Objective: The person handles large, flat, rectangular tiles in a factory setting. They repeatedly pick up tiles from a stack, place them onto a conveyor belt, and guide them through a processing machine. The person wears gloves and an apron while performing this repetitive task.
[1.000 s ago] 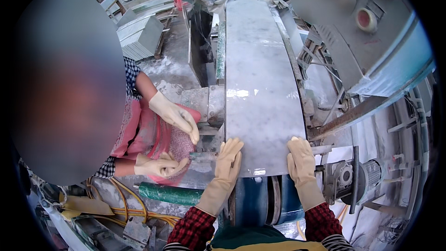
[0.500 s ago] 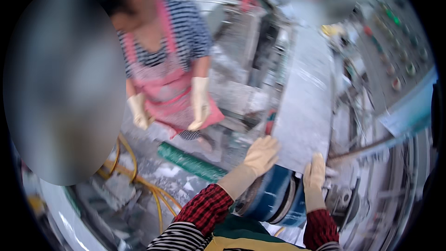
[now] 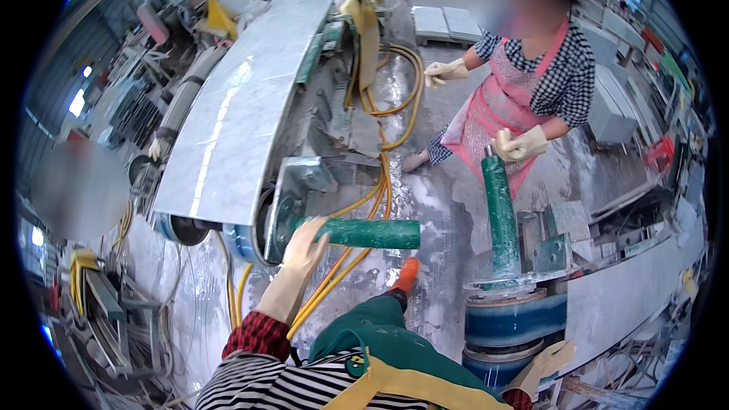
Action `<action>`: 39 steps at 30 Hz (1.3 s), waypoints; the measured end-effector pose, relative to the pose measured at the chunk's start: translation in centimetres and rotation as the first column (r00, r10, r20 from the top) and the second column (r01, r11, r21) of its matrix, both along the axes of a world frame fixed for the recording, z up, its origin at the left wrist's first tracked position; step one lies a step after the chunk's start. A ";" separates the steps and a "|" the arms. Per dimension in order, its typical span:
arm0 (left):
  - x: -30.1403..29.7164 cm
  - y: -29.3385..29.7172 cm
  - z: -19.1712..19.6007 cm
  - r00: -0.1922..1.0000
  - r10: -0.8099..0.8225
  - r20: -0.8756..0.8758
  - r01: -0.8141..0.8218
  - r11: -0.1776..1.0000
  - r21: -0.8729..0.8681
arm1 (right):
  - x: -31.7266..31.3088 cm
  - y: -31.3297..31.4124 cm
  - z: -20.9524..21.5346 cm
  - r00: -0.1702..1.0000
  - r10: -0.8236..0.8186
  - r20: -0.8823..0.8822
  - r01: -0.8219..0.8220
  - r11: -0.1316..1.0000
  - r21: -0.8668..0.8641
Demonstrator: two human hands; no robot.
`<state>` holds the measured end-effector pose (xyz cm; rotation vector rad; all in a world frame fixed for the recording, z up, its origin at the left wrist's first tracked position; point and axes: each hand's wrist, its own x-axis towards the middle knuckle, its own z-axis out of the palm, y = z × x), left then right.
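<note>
Left hand (image 3: 302, 252) loosely open at the roller (image 3: 372, 234), seemingly gripping nothing; ahead and left of it, a slab (image 3: 250, 99) lies over the belt (image 3: 241, 241); right hand (image 3: 553, 362) beside another slab (image 3: 630, 304), its grip unclear; both slabs are laid down; what remains cannot be told.

Left hand (image 3: 305, 247): gloved, left of center, palm down, fingers extended toward far side, no closed grip. Left forearm (image 3: 279, 302) runs from near side to far, angled slightly right, red plaid sleeve (image 3: 258, 338) below glove. Right hand (image 3: 556, 361): gloved, low at near right, fingers toward far right, grip unclear. Right forearm mostly out of sight. One orange-shod foot (image 3: 408, 275) near center.
</note>
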<state>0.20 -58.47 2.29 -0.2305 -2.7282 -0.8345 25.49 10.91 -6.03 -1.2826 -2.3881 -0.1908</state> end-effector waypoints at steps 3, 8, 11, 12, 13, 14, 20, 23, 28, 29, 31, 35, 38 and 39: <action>8.6 -7.6 -3.4 0.948 0.188 0.255 -0.218 0.972 0.092 | -1.1 -0.3 1.4 1.000 -0.024 -0.020 0.025 1.000 0.016; 16.0 -15.8 -3.5 0.871 0.331 0.362 -0.334 0.941 -0.056 | -6.7 -8.3 1.3 0.804 0.523 -0.281 -0.534 0.844 0.046; 15.5 -20.2 -2.1 0.907 0.337 0.252 -0.303 0.939 -0.164 | -13.1 -21.3 5.0 0.605 0.651 -0.457 -0.783 0.592 -0.193; 14.6 -21.6 -1.5 0.936 0.317 0.153 -0.287 0.939 -0.189 | -14.7 -24.5 5.1 0.559 0.713 -0.424 -0.824 0.535 -0.187; 13.9 -23.4 -1.0 0.936 0.320 0.146 -0.285 0.934 -0.218 | -16.4 -27.5 4.6 0.455 0.813 -0.364 -0.889 0.435 -0.139; 13.0 -24.7 -0.4 0.936 0.333 0.114 -0.298 0.922 -0.246 | -17.9 -31.9 5.7 0.358 0.846 -0.395 -0.934 0.317 -0.167; 8.1 -31.6 2.2 0.956 0.294 -0.022 -0.283 0.895 -0.346 | -21.5 -55.6 7.2 0.067 0.926 -0.370 -0.973 -0.020 -0.228; 6.4 -34.6 2.9 0.983 0.157 0.095 -0.114 0.927 -0.358 | -21.0 -63.6 5.1 0.103 0.929 -0.355 -0.959 -0.002 -0.282; 4.0 -39.8 4.0 0.992 -0.027 -0.126 -0.024 0.921 -0.388 | -19.8 -72.0 5.7 0.123 0.901 -0.416 -0.954 -0.008 -0.301; 3.5 -40.3 4.7 0.996 0.002 -0.089 -0.038 0.915 -0.403 | -19.5 -72.7 6.2 0.134 0.900 -0.414 -0.952 0.001 -0.306; 1.8 -41.4 4.6 0.998 0.044 -0.040 -0.057 0.907 -0.417 | -20.1 -73.4 7.3 0.109 0.911 -0.399 -0.957 -0.013 -0.290; -0.4 -42.3 2.2 0.985 0.158 0.072 -0.097 0.845 -0.525 | -21.3 -74.2 10.0 0.015 0.939 -0.344 -0.976 -0.061 -0.209; -1.0 -41.8 3.0 0.975 0.186 0.121 -0.093 0.837 -0.539 | -23.3 -75.7 12.1 -0.116 0.925 -0.361 -0.971 -0.182 -0.154; -0.7 -42.1 3.1 0.977 0.181 0.118 -0.092 0.842 -0.531 | -23.8 -76.6 12.8 -0.161 0.912 -0.378 -0.961 -0.232 -0.152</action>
